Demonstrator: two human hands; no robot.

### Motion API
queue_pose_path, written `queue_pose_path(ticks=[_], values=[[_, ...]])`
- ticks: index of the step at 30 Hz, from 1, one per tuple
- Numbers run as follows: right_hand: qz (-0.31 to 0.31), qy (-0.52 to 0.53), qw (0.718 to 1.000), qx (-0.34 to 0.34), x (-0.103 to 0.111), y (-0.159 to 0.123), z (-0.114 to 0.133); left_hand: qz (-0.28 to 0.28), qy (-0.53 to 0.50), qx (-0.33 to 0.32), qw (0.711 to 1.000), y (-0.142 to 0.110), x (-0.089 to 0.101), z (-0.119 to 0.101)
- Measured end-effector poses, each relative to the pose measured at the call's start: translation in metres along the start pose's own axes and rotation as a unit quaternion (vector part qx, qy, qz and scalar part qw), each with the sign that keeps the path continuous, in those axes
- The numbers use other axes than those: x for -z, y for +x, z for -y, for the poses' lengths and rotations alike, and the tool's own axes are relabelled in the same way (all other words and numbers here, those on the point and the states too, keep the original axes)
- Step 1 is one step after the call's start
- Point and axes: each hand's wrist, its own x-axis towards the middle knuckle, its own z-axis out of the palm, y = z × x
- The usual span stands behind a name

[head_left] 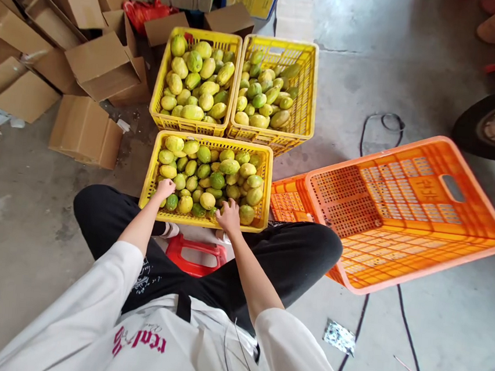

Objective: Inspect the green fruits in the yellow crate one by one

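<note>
The nearest yellow crate [266, 193] is filled with oval fruits [229, 167] in mixed green and yellow. At its left side, my left hand [165, 189] is closed above the fruits; anything inside the fingers is hidden. My right hand [229, 216] reaches over the crate's near edge toward the right. Its fingers are bent and somewhat apart, with the tips down among the fruits. A green-yellow fruit [247, 214] lies just right of that hand, and a yellow one [207, 200] lies to its left.
Two more yellow crates, a left one [155, 92] and a right one [311, 92], hold similar fruits behind. An orange crate [431, 191] leans at the right. Cardboard boxes [97, 66] pile up at left. A red stool [197, 256] sits between my legs; cables [412, 335] cross the floor.
</note>
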Motion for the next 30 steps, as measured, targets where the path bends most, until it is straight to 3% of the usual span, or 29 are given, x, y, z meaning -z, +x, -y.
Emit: queue_pose_path(ticks=[4, 9, 13, 19, 24, 30], values=[[0.026, 0.018, 0.999, -0.025, 0.003, 0.009, 0.002, 0.002, 0.011, 0.011, 1.0, 0.003, 0.004, 0.001], [0.08, 0.093, 0.992, -0.026, 0.014, 0.032, -0.003, -0.113, 0.178, -0.071, 0.975, -0.003, 0.008, 0.005], [0.104, 0.187, 0.972, -0.097, 0.018, 0.049, -0.006, -0.155, 0.22, -0.116, 0.956, -0.011, 0.002, 0.011], [0.085, 0.144, 0.971, -0.171, 0.016, 0.049, 0.004, -0.119, 0.238, -0.103, 0.958, -0.019, -0.004, 0.01], [0.1, 0.122, 0.973, -0.17, 0.022, 0.05, 0.009, -0.114, 0.238, -0.06, 0.963, -0.015, 0.006, -0.006], [0.221, 0.081, 0.967, -0.098, 0.032, 0.059, 0.006, -0.13, 0.258, -0.056, 0.956, -0.024, 0.001, -0.015]])
